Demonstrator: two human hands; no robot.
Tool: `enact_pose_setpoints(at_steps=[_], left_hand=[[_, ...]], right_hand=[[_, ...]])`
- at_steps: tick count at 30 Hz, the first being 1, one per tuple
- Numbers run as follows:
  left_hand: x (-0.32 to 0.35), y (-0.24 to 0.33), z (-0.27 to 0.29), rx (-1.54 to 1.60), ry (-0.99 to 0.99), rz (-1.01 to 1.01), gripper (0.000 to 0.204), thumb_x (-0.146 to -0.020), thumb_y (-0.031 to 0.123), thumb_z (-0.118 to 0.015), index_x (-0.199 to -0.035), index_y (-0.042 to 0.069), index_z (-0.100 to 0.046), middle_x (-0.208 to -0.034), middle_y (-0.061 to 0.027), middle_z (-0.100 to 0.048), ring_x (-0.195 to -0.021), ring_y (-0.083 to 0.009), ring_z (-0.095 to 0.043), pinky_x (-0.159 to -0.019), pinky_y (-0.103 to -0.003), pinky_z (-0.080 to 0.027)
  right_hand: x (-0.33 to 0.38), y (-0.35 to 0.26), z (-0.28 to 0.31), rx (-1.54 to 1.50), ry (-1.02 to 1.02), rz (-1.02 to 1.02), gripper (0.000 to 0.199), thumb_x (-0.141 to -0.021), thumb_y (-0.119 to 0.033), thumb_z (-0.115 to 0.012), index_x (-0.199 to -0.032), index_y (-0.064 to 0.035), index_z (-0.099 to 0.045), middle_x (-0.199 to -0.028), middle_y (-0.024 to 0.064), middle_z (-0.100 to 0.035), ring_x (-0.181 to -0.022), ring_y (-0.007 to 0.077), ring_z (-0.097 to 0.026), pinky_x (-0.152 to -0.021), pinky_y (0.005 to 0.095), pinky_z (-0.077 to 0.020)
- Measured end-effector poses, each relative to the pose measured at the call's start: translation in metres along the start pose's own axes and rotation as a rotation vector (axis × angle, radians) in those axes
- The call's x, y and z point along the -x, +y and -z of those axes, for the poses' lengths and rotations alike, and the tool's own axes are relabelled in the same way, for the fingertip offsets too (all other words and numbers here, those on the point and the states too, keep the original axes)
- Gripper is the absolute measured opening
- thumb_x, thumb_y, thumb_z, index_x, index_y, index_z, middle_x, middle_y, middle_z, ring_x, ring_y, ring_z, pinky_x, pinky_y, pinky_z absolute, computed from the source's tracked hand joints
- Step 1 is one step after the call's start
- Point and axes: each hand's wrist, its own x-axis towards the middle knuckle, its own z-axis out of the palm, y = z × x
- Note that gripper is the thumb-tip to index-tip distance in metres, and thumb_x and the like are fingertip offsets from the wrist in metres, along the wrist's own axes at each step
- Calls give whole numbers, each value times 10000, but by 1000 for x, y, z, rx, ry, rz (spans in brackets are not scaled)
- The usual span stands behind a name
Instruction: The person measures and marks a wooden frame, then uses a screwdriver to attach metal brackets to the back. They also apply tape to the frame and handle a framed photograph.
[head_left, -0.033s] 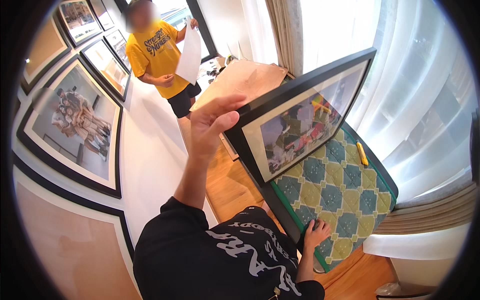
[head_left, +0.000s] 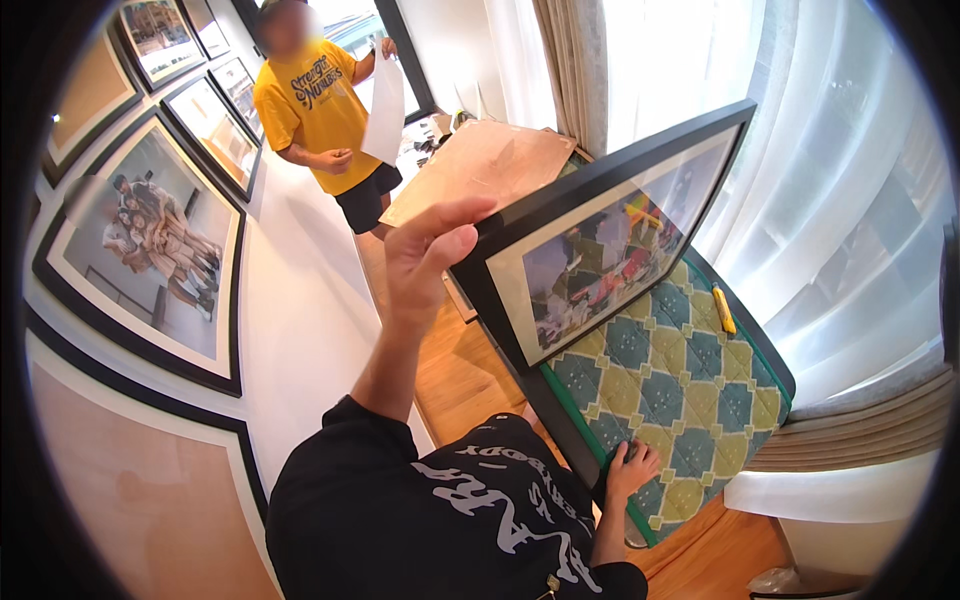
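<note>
My left hand [head_left: 436, 243] grips the upper left corner of a black picture frame [head_left: 610, 188], thumb on the front edge. The frame stands tilted on its lower edge, its glazed front turned toward me, showing a colourful picture [head_left: 610, 260] inside a pale mat. Beneath it lies a quilted pad [head_left: 690, 400] patterned in green and blue with a green border. My right hand [head_left: 634, 467] rests at the pad's near edge, fingers curled round a small black thing whose kind I cannot make out. A yellow utility knife [head_left: 724, 309] lies near the pad's far right edge.
Beyond the frame is a large brown board [head_left: 480, 165]. A person in a yellow shirt [head_left: 325, 110] stands at the far left holding a white sheet [head_left: 384, 110]. Framed pictures [head_left: 160, 250] cover the left wall. Sheer white curtains [head_left: 820, 200] hang along the right.
The picture frame has shifted very slightly, and reflections on its glazing differ. Both my hands keep their holds. The person's white sheet has moved a little.
</note>
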Motion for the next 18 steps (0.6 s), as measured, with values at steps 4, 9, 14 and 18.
enact_pose_setpoints(at_steps=[4, 9, 14, 18], left_hand=[[4, -15, -16, -167, 184, -481, 285, -995, 137, -528, -900, -69, -700, -982, -161, -681, -861, -188, -644, -792, -277, -499], [-1, -24, -25, -101, 129, -657, 491, -1023, 400, -534, -884, -47, -681, -986, -220, -671, -798, -246, -676, -703, -323, -539], [4, -31, -28, -52, 61, -660, 433, -935, 409, -651, -970, -22, -655, -999, -256, -663, -789, -271, -683, -675, -333, -557], [5, -30, -27, -7, -3, -658, 347, -868, 308, -721, -1003, -3, -648, -1020, -258, -649, -804, -280, -685, -701, -339, -569]], right_hand=[[-4, -6, 4, -2, 5, 19, 251, -859, -258, -705, -1037, -85, -667, -1051, 128, -563, -1049, 343, -522, -891, 474, -389], [-6, -5, 1, 11, 4, 29, 247, -862, -252, -701, -1030, -76, -660, -1049, 136, -560, -1055, 347, -517, -897, 478, -388], [-8, -6, -3, 22, 21, 27, 233, -871, -251, -693, -1031, -89, -646, -1043, 127, -555, -1047, 342, -516, -900, 475, -387], [-7, -9, -3, 29, 10, 26, 231, -878, -253, -688, -1029, -85, -642, -1033, 126, -550, -1038, 342, -513, -901, 474, -386]])
